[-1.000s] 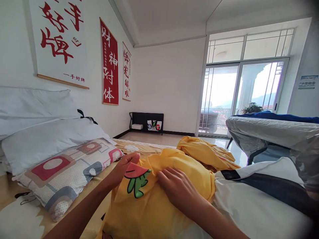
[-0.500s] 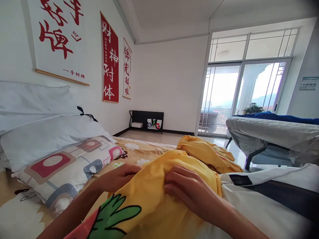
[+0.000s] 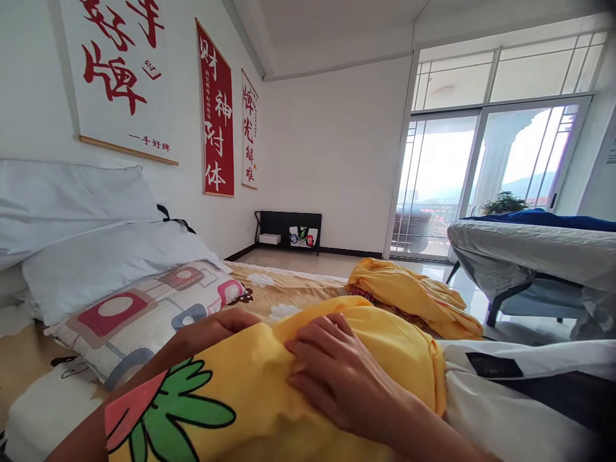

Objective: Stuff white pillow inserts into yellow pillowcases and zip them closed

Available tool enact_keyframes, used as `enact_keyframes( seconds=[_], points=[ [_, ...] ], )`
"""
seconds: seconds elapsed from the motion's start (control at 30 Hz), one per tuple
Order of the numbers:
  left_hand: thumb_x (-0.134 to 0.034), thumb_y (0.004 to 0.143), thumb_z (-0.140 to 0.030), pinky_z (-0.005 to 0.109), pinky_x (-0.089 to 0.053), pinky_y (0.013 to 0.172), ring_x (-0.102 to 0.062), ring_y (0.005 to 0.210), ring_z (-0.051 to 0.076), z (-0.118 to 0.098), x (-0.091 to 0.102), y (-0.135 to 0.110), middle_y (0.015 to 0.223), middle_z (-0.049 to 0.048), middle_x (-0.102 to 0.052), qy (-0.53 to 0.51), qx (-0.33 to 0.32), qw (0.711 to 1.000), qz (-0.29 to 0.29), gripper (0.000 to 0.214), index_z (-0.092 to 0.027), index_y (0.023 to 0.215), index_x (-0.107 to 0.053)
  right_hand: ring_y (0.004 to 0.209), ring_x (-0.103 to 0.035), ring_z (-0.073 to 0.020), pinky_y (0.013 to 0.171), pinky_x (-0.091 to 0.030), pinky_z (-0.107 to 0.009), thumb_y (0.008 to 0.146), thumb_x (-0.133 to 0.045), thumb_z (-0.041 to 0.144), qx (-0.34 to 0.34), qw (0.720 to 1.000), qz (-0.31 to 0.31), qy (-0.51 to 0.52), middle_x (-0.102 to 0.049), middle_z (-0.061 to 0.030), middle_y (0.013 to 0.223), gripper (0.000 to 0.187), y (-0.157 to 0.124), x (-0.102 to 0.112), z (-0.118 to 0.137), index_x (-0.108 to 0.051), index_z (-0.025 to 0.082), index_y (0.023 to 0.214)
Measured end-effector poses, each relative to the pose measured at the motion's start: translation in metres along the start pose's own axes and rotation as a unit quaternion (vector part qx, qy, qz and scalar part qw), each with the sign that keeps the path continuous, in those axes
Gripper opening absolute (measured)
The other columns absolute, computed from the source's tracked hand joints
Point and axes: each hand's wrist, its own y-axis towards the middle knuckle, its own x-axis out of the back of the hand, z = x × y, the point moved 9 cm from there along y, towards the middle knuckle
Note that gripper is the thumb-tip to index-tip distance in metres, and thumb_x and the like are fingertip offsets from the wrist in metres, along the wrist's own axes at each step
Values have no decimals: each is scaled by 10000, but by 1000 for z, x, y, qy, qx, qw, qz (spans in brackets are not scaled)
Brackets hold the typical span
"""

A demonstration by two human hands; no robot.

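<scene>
A yellow pillowcase [image 3: 260, 385] with a green-leaved fruit print lies bunched across the near bed. Its hemmed end at the right is around a white pillow [image 3: 474, 410], which sticks out with a black label and a dark band. My right hand [image 3: 332, 372] is on top of the pillowcase, fingers curled and gathering the cloth. Behind the far left edge of the cloth, my left hand [image 3: 231, 324] is closed on it, its fingertips partly hidden by the fabric.
Another heap of yellow cloth [image 3: 409, 292] lies beyond on the patterned bedsheet [image 3: 279, 289]. A patterned pillow [image 3: 144, 314] and white pillows [image 3: 115, 263] rest at left. A plastic-covered table [image 3: 539, 244] stands at right, near glass doors [image 3: 437, 173].
My right hand has moved left along the pillowcase, and the printed part has shifted left and spread flatter. My left hand is slightly further left. The view has turned a little.
</scene>
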Motion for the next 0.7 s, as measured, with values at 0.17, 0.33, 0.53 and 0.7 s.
enact_keyframes(
  seconds=[0.17,0.33,0.53,0.7],
  points=[
    [-755,660,-237,262,-468,584,-629,647,181,-6,-14,-1,820,72,-726,-87,4,996,32,216,-131,847,-738,848,-530,-207,827,-371,-360,941,-523,402,10,995,-84,-59,-653,-66,903,325,-2,2,29,-603,111,1062],
    [-814,637,-380,192,-352,526,-477,571,89,1,-21,19,643,2,-587,-44,-71,996,39,325,-115,681,-631,754,-483,-204,716,-379,-354,907,-473,115,-65,987,-116,-89,-607,-76,792,154,-3,-20,16,-614,122,846],
    [-747,717,-489,196,-294,493,-407,518,73,6,1,23,623,-22,-533,8,-121,992,30,384,-156,693,-558,754,-536,-158,703,-375,-326,914,-395,38,38,986,-156,-35,-651,-64,809,241,-18,-16,12,-610,105,998],
    [-615,821,-553,238,-326,569,-398,601,106,-35,-2,12,650,-13,-476,187,-158,964,101,410,-162,713,-553,707,-503,-122,704,-374,-295,927,-436,87,24,990,-88,110,-633,-1,750,189,-5,-15,7,-600,178,901]
  ],
)
